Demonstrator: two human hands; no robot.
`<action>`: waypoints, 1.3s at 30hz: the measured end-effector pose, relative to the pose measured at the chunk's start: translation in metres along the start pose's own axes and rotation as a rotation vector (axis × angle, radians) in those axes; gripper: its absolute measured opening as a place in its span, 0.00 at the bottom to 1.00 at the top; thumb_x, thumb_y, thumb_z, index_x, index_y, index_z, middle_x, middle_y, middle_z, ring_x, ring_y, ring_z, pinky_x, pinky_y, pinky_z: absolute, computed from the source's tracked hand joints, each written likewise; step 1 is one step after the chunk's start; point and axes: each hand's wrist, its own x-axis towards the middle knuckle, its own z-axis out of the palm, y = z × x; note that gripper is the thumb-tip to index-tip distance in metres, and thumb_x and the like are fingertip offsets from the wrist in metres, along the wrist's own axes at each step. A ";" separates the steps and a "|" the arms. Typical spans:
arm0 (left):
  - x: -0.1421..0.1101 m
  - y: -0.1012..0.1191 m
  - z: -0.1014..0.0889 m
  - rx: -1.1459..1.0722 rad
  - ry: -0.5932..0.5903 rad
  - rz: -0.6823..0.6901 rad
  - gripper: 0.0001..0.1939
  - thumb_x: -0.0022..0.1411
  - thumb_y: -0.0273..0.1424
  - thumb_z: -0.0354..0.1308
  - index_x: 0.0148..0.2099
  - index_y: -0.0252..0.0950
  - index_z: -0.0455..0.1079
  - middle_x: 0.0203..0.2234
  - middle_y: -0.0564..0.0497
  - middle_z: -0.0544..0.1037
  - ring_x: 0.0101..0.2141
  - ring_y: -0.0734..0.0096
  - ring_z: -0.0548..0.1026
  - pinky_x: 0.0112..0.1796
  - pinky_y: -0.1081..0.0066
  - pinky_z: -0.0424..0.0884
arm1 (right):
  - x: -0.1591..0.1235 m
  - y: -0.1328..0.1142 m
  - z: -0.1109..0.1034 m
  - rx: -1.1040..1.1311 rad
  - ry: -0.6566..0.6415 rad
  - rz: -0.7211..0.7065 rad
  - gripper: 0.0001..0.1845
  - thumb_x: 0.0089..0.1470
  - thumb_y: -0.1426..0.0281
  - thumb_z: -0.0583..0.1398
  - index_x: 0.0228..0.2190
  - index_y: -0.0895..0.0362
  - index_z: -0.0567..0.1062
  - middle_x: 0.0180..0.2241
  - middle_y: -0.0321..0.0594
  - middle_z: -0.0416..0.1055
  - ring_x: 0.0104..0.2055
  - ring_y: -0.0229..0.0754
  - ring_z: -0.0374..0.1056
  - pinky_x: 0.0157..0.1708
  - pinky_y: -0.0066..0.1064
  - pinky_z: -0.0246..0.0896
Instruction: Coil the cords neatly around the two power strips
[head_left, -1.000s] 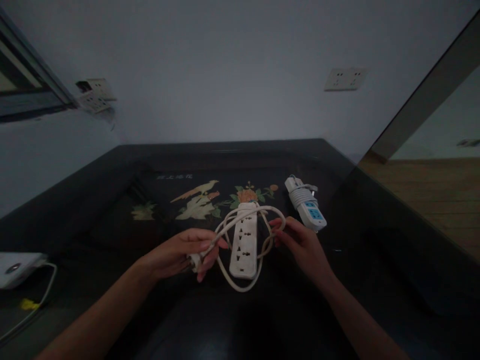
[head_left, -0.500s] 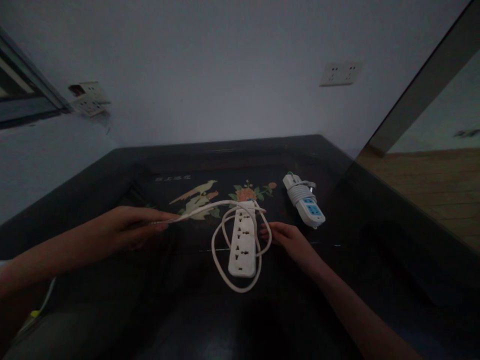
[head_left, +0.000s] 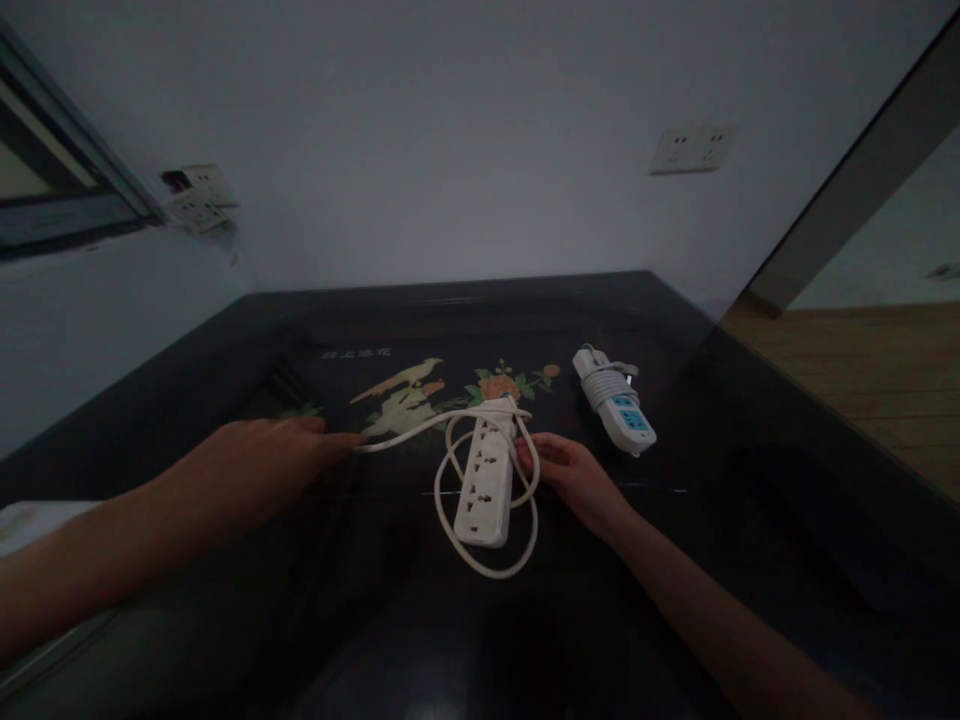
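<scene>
A white power strip (head_left: 484, 478) lies on the dark lacquered table (head_left: 450, 620), its white cord (head_left: 487, 560) looped loosely around it. My left hand (head_left: 259, 462) is out to the left, closed on the free end of that cord, which runs taut from the strip's far end. My right hand (head_left: 568, 472) rests at the strip's right side, fingers curled on a loop of the cord. A second, smaller power strip with blue sockets (head_left: 616, 408) lies to the right, its cord wound around it.
The table has a painted bird-and-flower panel (head_left: 409, 392). Wall sockets sit on the back wall (head_left: 690, 148) and at the left corner (head_left: 196, 198). A white object (head_left: 19, 520) shows at the left edge. Wooden floor (head_left: 885, 380) lies beyond the table's right edge.
My left hand pulled the cord's end out to the left, away from the strip, drawing the cord straight. My right hand dropped from the loops to the strip's right side.
</scene>
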 end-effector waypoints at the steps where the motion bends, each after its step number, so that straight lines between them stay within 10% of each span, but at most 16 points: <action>1: 0.004 0.002 0.002 0.052 -0.024 0.016 0.25 0.57 0.20 0.49 0.50 0.51 0.74 0.32 0.47 0.78 0.27 0.60 0.75 0.26 0.70 0.62 | 0.001 -0.002 0.000 -0.013 -0.010 -0.010 0.15 0.42 0.65 0.68 0.35 0.55 0.78 0.36 0.39 0.77 0.38 0.40 0.72 0.46 0.34 0.64; 7: 0.030 0.007 0.016 0.196 -0.025 0.231 0.26 0.58 0.20 0.47 0.52 0.49 0.72 0.31 0.44 0.76 0.30 0.58 0.73 0.32 0.65 0.62 | 0.007 -0.015 -0.006 -0.189 -0.068 -0.107 0.19 0.43 0.67 0.68 0.40 0.54 0.77 0.41 0.41 0.76 0.45 0.44 0.71 0.51 0.40 0.60; 15: 0.043 0.020 0.039 -0.239 -0.028 0.308 0.15 0.56 0.25 0.52 0.42 0.44 0.77 0.25 0.45 0.76 0.29 0.55 0.74 0.38 0.62 0.61 | 0.008 -0.013 -0.015 -0.292 -0.038 -0.149 0.16 0.49 0.65 0.63 0.42 0.55 0.76 0.32 0.35 0.75 0.34 0.38 0.70 0.41 0.32 0.64; 19: 0.041 0.019 0.040 -0.105 -0.049 0.314 0.19 0.57 0.23 0.51 0.45 0.45 0.76 0.28 0.45 0.77 0.30 0.57 0.75 0.36 0.63 0.63 | 0.007 -0.018 -0.022 -0.356 -0.055 -0.112 0.20 0.49 0.66 0.63 0.45 0.57 0.74 0.24 0.33 0.71 0.25 0.35 0.66 0.27 0.27 0.63; 25: 0.038 0.039 0.023 0.165 -0.059 0.323 0.18 0.64 0.25 0.48 0.51 0.46 0.72 0.33 0.45 0.78 0.31 0.59 0.77 0.31 0.66 0.65 | 0.000 -0.027 -0.031 -0.630 -0.256 -0.016 0.35 0.53 0.69 0.58 0.61 0.52 0.56 0.41 0.42 0.73 0.30 0.40 0.71 0.23 0.29 0.68; 32: 0.053 0.079 0.002 0.188 -0.076 0.330 0.15 0.62 0.23 0.50 0.46 0.41 0.74 0.32 0.45 0.79 0.32 0.57 0.78 0.31 0.66 0.67 | -0.005 -0.037 -0.036 -0.908 -0.171 -0.319 0.23 0.52 0.76 0.57 0.51 0.54 0.71 0.46 0.45 0.71 0.48 0.47 0.68 0.48 0.41 0.65; 39: 0.072 0.110 0.003 0.225 -0.074 0.356 0.14 0.60 0.17 0.51 0.40 0.34 0.77 0.31 0.39 0.80 0.30 0.56 0.78 0.30 0.66 0.67 | 0.002 -0.037 -0.040 -0.953 -0.175 -0.523 0.20 0.53 0.74 0.59 0.49 0.55 0.71 0.48 0.46 0.71 0.52 0.47 0.66 0.52 0.41 0.61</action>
